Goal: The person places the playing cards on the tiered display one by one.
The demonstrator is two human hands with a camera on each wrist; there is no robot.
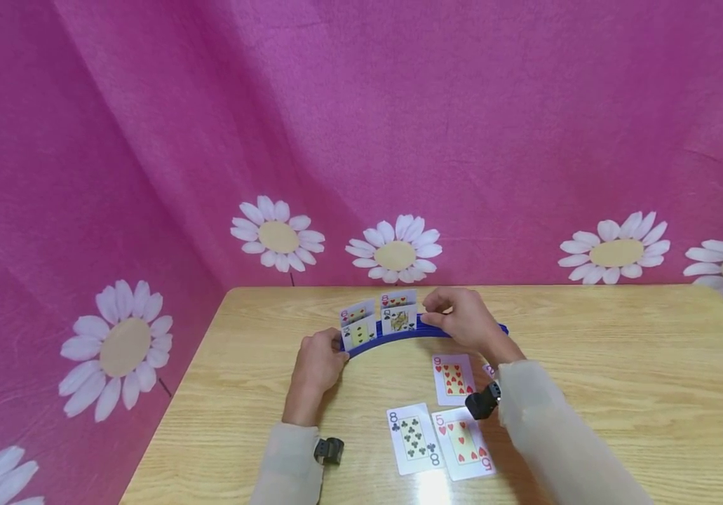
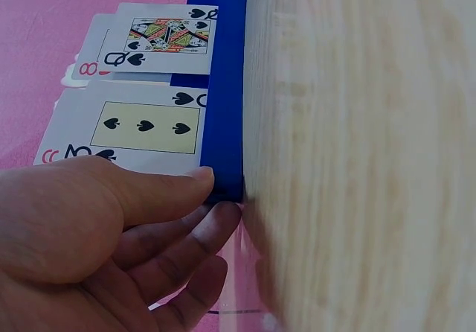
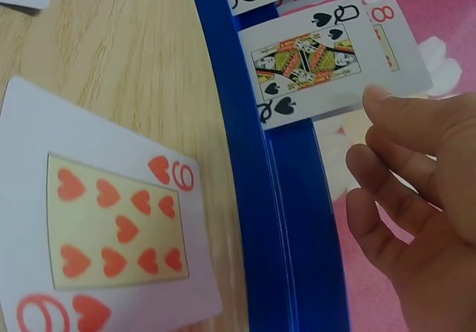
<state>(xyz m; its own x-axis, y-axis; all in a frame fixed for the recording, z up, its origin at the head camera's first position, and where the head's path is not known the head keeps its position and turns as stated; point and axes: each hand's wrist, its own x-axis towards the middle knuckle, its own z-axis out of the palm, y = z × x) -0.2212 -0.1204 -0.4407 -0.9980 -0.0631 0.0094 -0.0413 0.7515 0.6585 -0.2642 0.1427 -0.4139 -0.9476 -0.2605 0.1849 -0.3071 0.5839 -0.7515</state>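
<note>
A curved blue card holder (image 1: 427, 332) stands on the table with playing cards upright in it. At its left end my left hand (image 1: 318, 365) pinches the holder, thumb in front and fingers behind. Beside that thumb is the three of spades (image 2: 146, 126), with a red card (image 1: 357, 309) behind it. Further right stands the queen of spades (image 3: 305, 62), a red eight (image 3: 387, 43) behind it. My right hand (image 1: 462, 319) is just right of the queen, fingers loosely bent and apart from the thumb, whose tip (image 3: 377, 97) overlaps the card's edge.
On the wooden table (image 1: 626, 393) nearer me lie the nine of hearts (image 1: 453, 379), the eight of clubs (image 1: 413, 439) and the five of hearts (image 1: 462, 445), face up. Another card (image 1: 489, 369) shows partly beside my right wrist. A pink flowered cloth (image 1: 494, 140) hangs behind the table.
</note>
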